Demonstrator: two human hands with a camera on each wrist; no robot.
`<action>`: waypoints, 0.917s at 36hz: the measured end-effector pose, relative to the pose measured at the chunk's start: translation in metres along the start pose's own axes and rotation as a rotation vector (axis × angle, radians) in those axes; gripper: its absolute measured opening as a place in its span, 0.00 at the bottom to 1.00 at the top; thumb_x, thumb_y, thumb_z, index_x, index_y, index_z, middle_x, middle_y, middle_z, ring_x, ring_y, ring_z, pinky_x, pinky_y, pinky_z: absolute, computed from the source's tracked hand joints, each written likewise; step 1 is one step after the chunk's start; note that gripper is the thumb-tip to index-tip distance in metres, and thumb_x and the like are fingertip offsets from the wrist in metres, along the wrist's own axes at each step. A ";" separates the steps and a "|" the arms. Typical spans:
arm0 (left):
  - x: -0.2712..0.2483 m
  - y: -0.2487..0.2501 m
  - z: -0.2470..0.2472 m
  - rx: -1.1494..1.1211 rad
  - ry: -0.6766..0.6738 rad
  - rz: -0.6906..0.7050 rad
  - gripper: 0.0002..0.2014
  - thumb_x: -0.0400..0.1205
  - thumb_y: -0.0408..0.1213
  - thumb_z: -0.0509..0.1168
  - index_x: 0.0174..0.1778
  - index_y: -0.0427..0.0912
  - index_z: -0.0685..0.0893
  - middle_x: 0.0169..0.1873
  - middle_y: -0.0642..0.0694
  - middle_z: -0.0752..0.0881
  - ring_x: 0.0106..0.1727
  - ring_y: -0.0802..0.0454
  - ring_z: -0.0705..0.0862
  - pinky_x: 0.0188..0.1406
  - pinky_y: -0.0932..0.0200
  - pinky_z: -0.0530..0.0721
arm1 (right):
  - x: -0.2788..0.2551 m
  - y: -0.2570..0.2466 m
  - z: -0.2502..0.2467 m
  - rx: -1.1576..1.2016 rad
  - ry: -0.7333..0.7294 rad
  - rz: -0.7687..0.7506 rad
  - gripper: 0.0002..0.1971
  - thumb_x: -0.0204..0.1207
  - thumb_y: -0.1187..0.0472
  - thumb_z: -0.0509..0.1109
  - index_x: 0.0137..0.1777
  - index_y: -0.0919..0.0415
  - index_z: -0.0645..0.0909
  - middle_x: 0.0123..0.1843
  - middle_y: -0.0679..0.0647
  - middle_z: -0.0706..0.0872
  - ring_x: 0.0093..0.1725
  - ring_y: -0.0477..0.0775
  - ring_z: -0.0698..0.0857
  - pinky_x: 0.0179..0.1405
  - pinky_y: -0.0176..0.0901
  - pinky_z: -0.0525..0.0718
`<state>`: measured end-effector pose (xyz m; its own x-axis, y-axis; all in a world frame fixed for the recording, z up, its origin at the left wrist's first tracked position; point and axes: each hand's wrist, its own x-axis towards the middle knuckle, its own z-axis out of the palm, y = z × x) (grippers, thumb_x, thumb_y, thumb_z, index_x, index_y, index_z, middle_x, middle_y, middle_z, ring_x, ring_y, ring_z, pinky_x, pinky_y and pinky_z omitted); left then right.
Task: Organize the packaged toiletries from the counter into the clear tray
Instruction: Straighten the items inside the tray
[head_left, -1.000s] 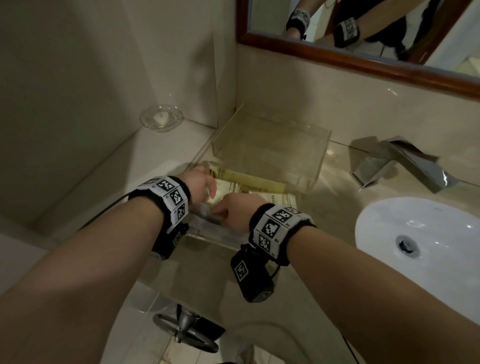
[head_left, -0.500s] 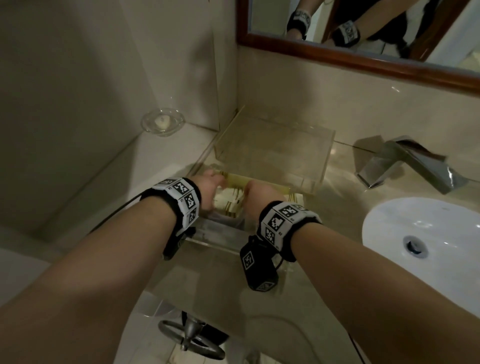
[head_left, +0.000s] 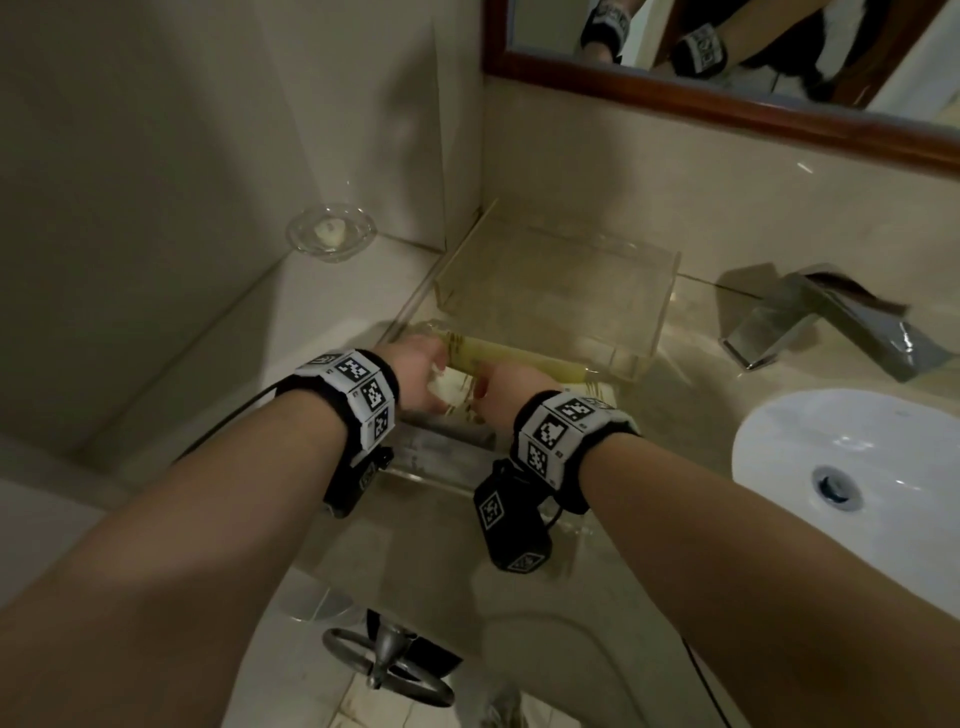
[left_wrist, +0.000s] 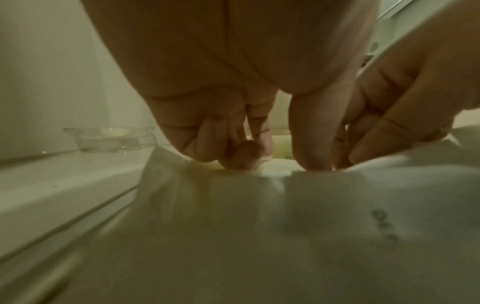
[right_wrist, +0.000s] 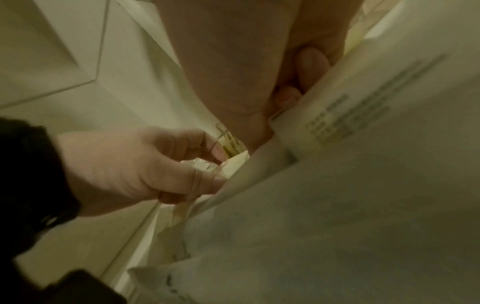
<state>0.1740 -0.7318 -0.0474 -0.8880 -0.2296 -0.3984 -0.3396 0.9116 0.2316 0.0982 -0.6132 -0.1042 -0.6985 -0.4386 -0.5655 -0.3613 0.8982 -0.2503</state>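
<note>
A stack of cream and yellow packaged toiletries lies on the counter just in front of the clear tray, which stands in the back corner with nothing visible inside. My left hand pinches the left end of the packets, fingers curled. Close beside it, my right hand has its fingers curled onto the packets too. The left wrist view shows my left fingertips pressed into a white packet. In the right wrist view a printed white packet leans against my right fingers.
A glass soap dish sits on the ledge at back left. The chrome faucet and white basin are to the right. A wood-framed mirror hangs above. A clear acrylic edge lies under my wrists.
Both hands have slid farther onto the packets, toward the clear tray, and curled onto them. The top packets look bunched and tilted between my hands.
</note>
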 end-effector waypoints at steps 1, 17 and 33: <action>0.000 0.000 0.000 -0.003 0.002 0.002 0.29 0.74 0.44 0.73 0.70 0.44 0.72 0.70 0.43 0.72 0.67 0.45 0.77 0.62 0.58 0.75 | 0.011 0.001 0.002 -0.055 -0.038 0.060 0.23 0.69 0.47 0.71 0.63 0.54 0.79 0.57 0.60 0.83 0.56 0.66 0.84 0.57 0.63 0.83; -0.003 0.013 0.002 0.193 -0.052 0.227 0.32 0.75 0.34 0.68 0.75 0.59 0.70 0.75 0.50 0.66 0.70 0.48 0.75 0.65 0.59 0.75 | -0.065 0.031 -0.066 -0.238 -0.086 -0.207 0.23 0.82 0.64 0.59 0.76 0.50 0.71 0.75 0.56 0.72 0.70 0.61 0.76 0.67 0.47 0.77; -0.002 0.042 -0.002 0.593 -0.194 0.283 0.31 0.76 0.34 0.66 0.73 0.59 0.66 0.77 0.45 0.59 0.56 0.40 0.83 0.41 0.58 0.76 | -0.072 0.056 -0.048 -0.411 0.005 -0.374 0.31 0.76 0.54 0.67 0.78 0.40 0.64 0.78 0.55 0.58 0.70 0.64 0.72 0.69 0.52 0.76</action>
<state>0.1609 -0.6941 -0.0354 -0.8271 0.0597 -0.5588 0.1734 0.9729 -0.1527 0.0979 -0.5327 -0.0397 -0.4789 -0.7262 -0.4933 -0.7956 0.5965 -0.1058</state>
